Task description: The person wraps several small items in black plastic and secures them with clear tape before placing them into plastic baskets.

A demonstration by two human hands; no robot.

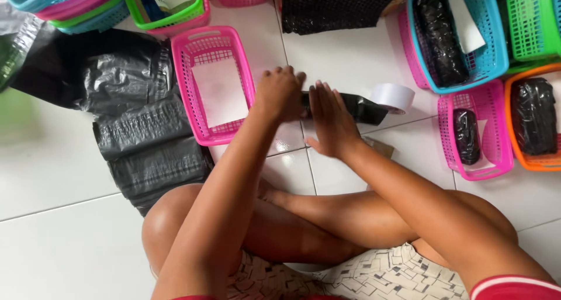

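A package wrapped in black plastic [362, 108] lies on the white tiled floor in front of my crossed legs. My left hand [279, 94] is closed over its left end. My right hand [330, 120] lies flat on its middle, fingers straight and together. A white roll of tape [392, 96] touches the package's right end. An empty pink basket [193, 72] stands just left of my left hand.
Black plastic bags [134, 119] are piled at the left. At the right stand a blue basket [494, 48], a pink basket [502, 159] and an orange basket [511, 154], each holding a black-wrapped package. More coloured baskets and a black sheet [333, 7] line the far edge.
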